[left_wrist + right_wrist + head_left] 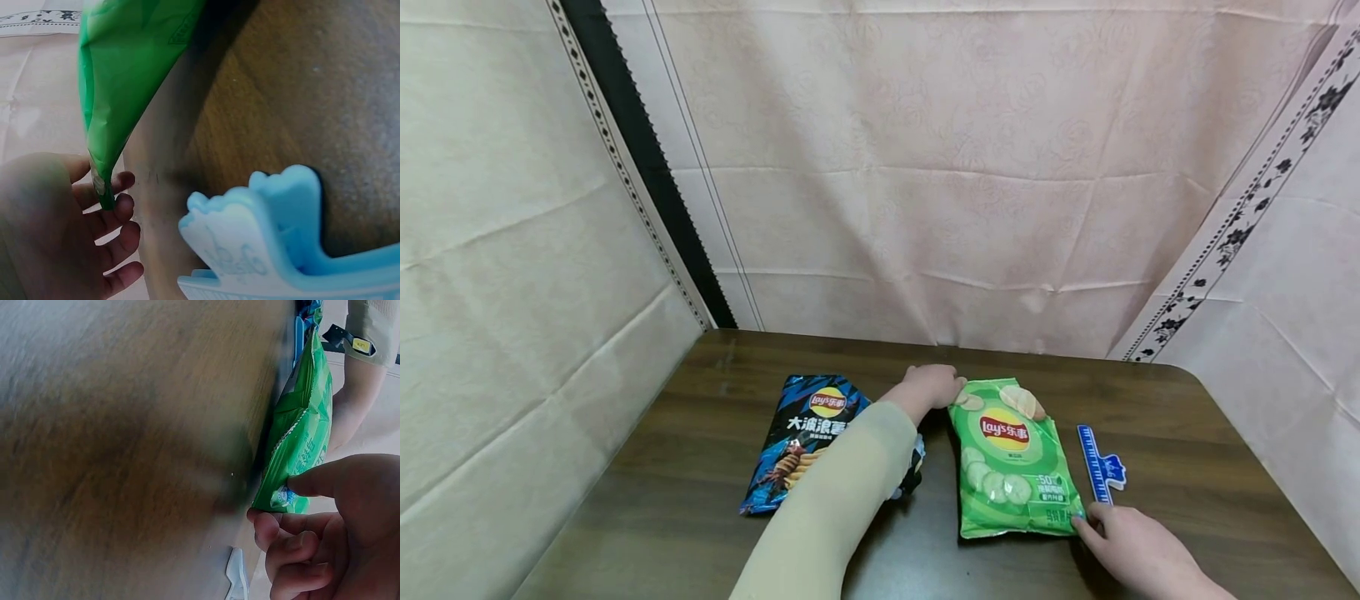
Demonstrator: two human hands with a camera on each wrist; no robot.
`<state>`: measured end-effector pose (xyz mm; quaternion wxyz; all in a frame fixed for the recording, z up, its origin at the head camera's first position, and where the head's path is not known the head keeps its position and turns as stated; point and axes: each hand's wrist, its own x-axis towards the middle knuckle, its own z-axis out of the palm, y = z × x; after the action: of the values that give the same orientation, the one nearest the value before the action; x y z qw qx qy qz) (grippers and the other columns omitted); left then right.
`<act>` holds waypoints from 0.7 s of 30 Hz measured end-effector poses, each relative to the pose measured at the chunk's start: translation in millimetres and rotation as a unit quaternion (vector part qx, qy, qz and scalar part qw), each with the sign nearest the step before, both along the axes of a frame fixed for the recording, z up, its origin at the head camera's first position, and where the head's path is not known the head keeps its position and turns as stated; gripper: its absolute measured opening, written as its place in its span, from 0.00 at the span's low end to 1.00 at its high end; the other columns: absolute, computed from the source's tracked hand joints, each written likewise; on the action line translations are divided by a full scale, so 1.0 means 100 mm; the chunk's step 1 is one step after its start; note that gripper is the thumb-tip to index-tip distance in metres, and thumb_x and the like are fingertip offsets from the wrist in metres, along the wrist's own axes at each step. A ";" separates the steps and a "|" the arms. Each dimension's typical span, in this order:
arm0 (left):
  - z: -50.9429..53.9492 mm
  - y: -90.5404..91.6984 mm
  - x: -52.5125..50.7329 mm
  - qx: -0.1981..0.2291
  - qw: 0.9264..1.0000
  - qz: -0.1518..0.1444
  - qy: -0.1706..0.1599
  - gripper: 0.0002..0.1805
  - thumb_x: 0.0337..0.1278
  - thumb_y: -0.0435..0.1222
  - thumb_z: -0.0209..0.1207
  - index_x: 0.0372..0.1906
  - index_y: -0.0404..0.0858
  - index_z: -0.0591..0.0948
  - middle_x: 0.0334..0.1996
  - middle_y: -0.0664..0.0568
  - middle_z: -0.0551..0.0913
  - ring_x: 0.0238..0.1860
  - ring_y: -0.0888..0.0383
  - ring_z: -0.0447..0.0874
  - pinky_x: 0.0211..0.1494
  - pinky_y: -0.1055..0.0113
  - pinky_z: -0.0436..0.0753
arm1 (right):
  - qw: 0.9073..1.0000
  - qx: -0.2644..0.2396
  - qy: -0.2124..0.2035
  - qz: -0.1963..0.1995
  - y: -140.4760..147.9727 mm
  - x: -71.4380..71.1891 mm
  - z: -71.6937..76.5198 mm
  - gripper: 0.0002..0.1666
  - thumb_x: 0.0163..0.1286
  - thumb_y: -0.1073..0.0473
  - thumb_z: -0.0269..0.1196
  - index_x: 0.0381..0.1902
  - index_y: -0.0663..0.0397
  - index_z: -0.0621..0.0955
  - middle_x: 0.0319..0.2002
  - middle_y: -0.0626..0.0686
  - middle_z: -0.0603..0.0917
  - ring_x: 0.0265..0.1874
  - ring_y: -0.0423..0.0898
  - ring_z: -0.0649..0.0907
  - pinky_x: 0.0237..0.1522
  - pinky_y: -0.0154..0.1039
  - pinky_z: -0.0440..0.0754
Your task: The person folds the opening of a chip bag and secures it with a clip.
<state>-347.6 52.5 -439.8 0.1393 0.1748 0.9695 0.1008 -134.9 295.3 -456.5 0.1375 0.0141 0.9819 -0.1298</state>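
A green Lay's chip bag (1017,458) is held by two opposite corners, front side up. My left hand (932,387) pinches its upper left corner. In the left wrist view, that corner of the green bag (125,100) sits between the thumb and fingers of my left hand (69,231). My right hand (1138,546) pinches the lower right corner, thumb on top, as the right wrist view shows with the right hand (325,537). Just right of the bag lies a blue bag clip (1101,471) with a white ruled strip.
A black and blue Lay's chip bag (801,442) lies to the left, partly hidden by my left sleeve (835,500). Near it, a light blue clip (250,244) looms large in the left wrist view. Cloth curtains (925,167) stand behind the wooden table (662,500).
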 end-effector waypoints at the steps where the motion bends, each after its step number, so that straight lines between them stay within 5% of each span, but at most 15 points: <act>1: 0.00 0.00 -0.01 0.001 1.000 -0.004 0.001 0.28 0.78 0.55 0.36 0.72 0.51 0.70 0.69 0.58 0.72 0.70 0.56 0.66 0.73 0.52 0.59 | 1.000 0.000 0.000 0.001 0.00 0.00 0.00 0.18 0.73 0.44 0.58 0.33 0.51 0.82 0.19 0.48 0.72 0.21 0.44 0.71 0.25 0.41 0.67; 21: 0.24 0.09 0.03 0.055 0.998 -0.012 0.041 0.22 0.76 0.55 0.43 0.59 0.52 0.80 0.54 0.61 0.82 0.56 0.59 0.78 0.68 0.53 0.66 | 1.000 -0.014 0.002 -0.002 -0.03 0.03 0.00 0.14 0.70 0.49 0.62 0.27 0.50 0.78 0.17 0.48 0.71 0.18 0.44 0.71 0.23 0.39 0.66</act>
<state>-344.8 61.1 -416.0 0.0911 0.1980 0.9652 0.1447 -131.8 292.5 -456.6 0.1355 0.0140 0.9801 -0.1442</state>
